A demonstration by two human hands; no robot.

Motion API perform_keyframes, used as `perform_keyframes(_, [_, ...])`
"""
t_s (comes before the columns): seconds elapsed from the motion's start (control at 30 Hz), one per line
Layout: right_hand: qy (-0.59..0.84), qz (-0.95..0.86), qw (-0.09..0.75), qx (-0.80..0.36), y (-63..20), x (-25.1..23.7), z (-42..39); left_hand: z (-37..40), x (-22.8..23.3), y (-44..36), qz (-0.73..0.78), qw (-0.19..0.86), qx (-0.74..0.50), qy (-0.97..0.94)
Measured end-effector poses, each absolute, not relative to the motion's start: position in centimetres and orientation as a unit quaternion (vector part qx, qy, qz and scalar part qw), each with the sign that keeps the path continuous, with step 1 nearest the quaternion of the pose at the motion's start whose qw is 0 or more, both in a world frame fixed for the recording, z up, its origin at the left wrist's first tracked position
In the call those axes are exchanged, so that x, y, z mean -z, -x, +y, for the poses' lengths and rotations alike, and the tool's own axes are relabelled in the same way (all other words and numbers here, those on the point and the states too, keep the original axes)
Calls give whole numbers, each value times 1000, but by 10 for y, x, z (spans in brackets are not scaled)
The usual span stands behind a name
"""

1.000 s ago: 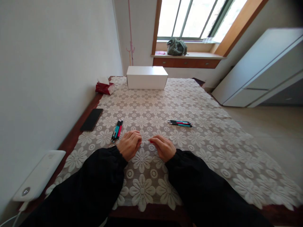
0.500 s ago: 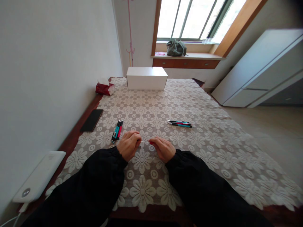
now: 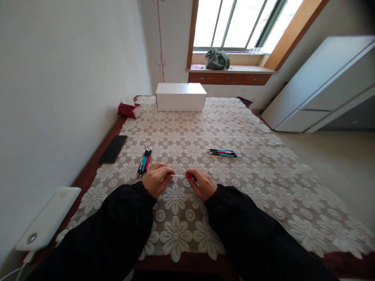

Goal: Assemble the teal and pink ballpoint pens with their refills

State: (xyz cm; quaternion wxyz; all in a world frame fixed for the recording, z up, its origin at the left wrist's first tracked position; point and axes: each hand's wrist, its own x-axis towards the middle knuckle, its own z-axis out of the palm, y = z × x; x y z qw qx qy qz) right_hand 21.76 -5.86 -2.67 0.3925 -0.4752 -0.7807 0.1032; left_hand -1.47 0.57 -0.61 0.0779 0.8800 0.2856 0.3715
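My left hand [image 3: 157, 178] is closed in a pinch on the left end of a thin white pen refill [image 3: 178, 175], just above the tablecloth. The refill runs level across the gap between my hands to a red pen barrel [image 3: 190, 176]. Fingers and thumb of my right hand [image 3: 202, 183] pinch that barrel, covering part of it. Whether the refill sits inside the barrel or only touches its end is too small to tell. Close by my left hand lies a group of several pens [image 3: 144, 162] in teal, red and black. Beyond my right hand is another group of pens [image 3: 222, 152].
A flower-patterned lace tablecloth [image 3: 187, 134] covers the table. A white box [image 3: 181, 97] stands at the far end. Along the left edge are a red tissue pack [image 3: 129, 110], a black phone [image 3: 113, 149] and a white power bank [image 3: 48, 218] with a cable, beside the wall.
My left hand has shifted slightly left and its fingers have loosened into a pinch. More of the white refill and the red barrel shows now. My right hand has hardly moved.
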Motion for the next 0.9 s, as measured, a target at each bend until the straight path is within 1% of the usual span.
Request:
perform_keyframes(0.2, [485,-781,378,-112,-218,28,-58,3,4,16,291,91,-381,-873])
perform_keyframes(0.67, [463,-817,337,-70,-223,27,-55,3,2,16,295,82,-364,-879])
perform_keyframes(0.9, [475,-811,336,-59,-222,31,-55,3,2,16,303,146,-402,-852])
